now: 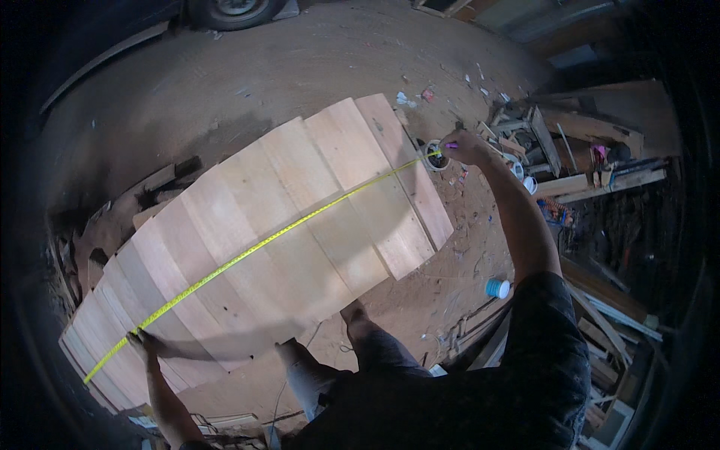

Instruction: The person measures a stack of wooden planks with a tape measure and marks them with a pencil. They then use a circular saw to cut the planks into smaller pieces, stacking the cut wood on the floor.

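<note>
A long yellow tape measure blade (262, 244) stretches diagonally over a row of pale wooden boards (247, 191) laid side by side. Near the left end of the boards, my left hand (144, 343) is closed on the blade, pressing it low over the wood. The blade runs past that hand to the boards' left edge. Beyond the right end, my right hand (465, 148) grips the other end of the tape measure; a small purple part shows at its fingers. Whether a case sits inside that hand I cannot make out.
A white-rimmed bucket (435, 156) stands just under my right hand. Scrap wood (540, 142) is heaped to the right, with a blue-and-white spool (497, 289) on the dirt floor. A vehicle's wheel (236, 11) shows at the top. My legs are close to the boards' near edge.
</note>
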The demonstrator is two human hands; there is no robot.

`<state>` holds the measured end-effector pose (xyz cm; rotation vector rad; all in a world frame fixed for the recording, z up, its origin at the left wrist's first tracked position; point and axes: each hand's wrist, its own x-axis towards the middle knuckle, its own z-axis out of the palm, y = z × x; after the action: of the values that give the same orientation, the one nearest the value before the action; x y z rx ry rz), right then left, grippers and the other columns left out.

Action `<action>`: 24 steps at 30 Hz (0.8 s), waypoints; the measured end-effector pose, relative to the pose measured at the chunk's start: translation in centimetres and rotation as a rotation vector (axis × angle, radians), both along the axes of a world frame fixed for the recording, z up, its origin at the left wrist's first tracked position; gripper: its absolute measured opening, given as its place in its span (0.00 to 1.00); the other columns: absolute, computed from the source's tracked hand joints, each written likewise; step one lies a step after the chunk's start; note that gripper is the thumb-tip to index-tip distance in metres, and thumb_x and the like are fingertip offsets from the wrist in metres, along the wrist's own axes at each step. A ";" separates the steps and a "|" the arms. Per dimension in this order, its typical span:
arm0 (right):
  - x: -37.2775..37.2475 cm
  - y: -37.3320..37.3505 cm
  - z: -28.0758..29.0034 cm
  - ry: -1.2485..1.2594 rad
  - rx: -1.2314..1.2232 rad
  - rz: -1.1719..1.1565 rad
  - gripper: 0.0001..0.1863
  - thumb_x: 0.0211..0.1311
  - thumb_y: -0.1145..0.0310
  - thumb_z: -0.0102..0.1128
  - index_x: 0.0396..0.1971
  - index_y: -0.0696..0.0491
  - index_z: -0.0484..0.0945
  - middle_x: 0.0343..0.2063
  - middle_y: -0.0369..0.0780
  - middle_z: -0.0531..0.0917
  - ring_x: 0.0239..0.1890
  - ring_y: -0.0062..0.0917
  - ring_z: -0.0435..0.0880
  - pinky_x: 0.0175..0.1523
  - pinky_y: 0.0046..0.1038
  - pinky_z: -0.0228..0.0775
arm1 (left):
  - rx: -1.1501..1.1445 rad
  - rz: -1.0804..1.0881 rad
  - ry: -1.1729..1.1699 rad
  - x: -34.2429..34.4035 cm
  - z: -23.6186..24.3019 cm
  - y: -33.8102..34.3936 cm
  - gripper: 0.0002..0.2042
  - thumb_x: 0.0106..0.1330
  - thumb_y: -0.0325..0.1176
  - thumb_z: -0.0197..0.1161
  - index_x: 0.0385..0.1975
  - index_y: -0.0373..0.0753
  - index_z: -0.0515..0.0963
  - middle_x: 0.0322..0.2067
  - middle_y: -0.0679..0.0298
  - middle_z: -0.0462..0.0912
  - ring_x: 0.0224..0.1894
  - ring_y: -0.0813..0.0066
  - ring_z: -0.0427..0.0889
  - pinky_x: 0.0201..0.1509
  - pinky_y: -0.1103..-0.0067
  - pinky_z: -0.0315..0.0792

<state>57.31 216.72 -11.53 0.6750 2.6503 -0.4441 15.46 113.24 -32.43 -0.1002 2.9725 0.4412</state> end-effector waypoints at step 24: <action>-3.1 -0.5 -1.8 -0.315 0.267 -0.103 0.29 0.54 0.34 0.64 0.47 0.40 0.86 0.49 0.42 0.83 0.53 0.39 0.81 0.55 0.41 0.76 | -0.077 -0.049 -0.215 -0.9 2.5 1.3 0.39 0.73 0.54 0.53 0.66 0.20 0.57 0.65 0.32 0.61 0.69 0.41 0.61 0.73 0.61 0.58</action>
<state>54.22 216.20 -13.36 0.8851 2.4006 -0.0038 14.51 114.53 -29.96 -0.0775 2.7732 0.2902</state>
